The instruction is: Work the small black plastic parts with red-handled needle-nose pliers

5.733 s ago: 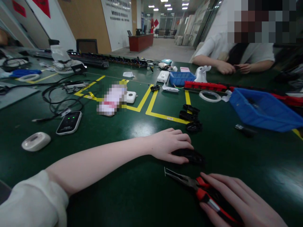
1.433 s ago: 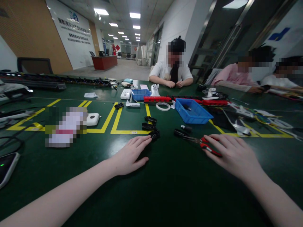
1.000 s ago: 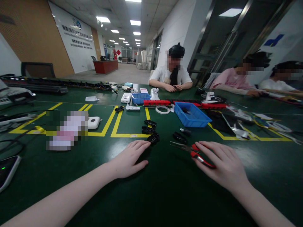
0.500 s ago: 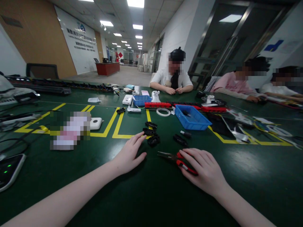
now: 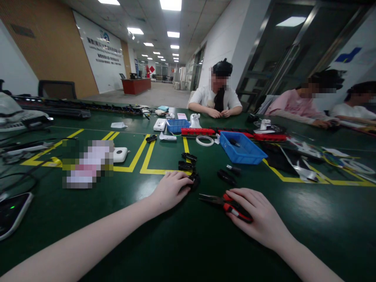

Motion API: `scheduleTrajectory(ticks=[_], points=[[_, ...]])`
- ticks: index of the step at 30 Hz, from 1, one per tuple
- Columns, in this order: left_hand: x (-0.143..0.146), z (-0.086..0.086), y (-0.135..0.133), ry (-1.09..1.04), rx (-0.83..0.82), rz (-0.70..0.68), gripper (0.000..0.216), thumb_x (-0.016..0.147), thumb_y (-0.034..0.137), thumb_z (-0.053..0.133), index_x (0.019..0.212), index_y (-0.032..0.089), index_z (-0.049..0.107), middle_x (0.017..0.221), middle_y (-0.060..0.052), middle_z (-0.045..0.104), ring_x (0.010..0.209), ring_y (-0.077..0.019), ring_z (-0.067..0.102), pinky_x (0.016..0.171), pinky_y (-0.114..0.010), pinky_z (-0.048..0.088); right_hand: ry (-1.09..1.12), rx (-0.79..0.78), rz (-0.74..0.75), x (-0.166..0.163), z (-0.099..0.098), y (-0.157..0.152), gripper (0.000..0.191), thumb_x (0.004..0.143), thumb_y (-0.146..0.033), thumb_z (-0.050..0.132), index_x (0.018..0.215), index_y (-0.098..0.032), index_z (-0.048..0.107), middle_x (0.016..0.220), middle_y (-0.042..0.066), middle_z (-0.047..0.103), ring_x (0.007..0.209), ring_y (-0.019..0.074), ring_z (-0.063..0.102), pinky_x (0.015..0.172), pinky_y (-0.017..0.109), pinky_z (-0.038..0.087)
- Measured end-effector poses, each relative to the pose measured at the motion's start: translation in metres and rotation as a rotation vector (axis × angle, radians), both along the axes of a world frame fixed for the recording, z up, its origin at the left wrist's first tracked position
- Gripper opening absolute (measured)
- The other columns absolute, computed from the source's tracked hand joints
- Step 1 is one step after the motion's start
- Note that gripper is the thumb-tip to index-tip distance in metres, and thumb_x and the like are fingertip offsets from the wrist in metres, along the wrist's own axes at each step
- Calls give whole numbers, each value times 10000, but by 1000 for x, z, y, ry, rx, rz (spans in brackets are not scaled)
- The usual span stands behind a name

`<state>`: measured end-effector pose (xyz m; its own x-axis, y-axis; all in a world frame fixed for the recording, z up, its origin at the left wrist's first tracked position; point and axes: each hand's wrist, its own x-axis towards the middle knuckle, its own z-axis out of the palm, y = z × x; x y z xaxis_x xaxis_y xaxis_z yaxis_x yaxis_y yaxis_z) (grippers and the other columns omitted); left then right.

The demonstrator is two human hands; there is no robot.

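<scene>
My left hand (image 5: 172, 190) reaches over the table with its fingers and thumb closed on the near side of a small black plastic part (image 5: 195, 181). Just beyond it lie two more black parts (image 5: 188, 158), close together. Needle-nose pliers (image 5: 232, 205) with red and black handles point left across the table, jaws slightly apart. Around their handles is my right hand (image 5: 257, 213), palm down. A longer black piece (image 5: 226, 177) and a small black cylinder with a silvery end (image 5: 234, 169) lie beyond the pliers.
Behind the black pieces stands a blue bin (image 5: 242, 148) with a dark item inside. Red strips (image 5: 198, 131), a white ring (image 5: 205, 141) and a smaller blue bin (image 5: 175, 125) are farther back. A white box (image 5: 120, 154) lies left. Several people sit around the table.
My left hand has moved right and closed its fingers on the nearest black part. My right hand stays on the pliers. The view has shifted slightly.
</scene>
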<state>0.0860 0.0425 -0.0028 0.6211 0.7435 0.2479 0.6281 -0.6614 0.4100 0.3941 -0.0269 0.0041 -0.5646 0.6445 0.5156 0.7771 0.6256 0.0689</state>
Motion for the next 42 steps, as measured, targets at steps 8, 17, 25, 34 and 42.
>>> scheduleTrajectory(ticks=[8,17,25,34,42], points=[[-49,14,-46,-5,-117,-95,207,971,220,582,1146,243,690,1217,-55,669,1121,-242,636,990,-451,525,40,-107,-2,4,-5,3,438,893,-331,654,1321,-251,607,1204,100,709,1086,275,680,853,436,577],[-60,8,-62,-42,-141,-100,167,943,317,649,1082,224,655,1292,-58,631,1172,-259,604,1016,-478,496,14,-117,2,3,-8,4,437,911,-325,651,1332,-234,578,1211,112,681,1090,291,655,865,464,548],[-61,7,-64,-44,-57,-183,189,927,127,551,1087,200,620,1296,-68,617,1186,-238,593,1059,-444,468,-2,-147,22,2,-8,8,405,928,-310,638,1321,-234,574,1207,116,666,1070,289,650,843,457,545],[-61,7,-62,-44,-49,-183,115,948,277,653,1031,199,644,1277,-62,621,1168,-243,589,1062,-475,445,10,-178,39,4,-8,8,435,924,-325,642,1342,-236,559,1219,126,655,1083,307,643,855,484,545],[-62,7,-62,-106,-97,-209,78,944,141,621,1001,190,641,1263,-56,628,1186,-222,590,1071,-456,453,28,-213,47,4,-10,10,433,932,-334,632,1349,-247,554,1223,128,655,1078,308,650,846,500,563]])
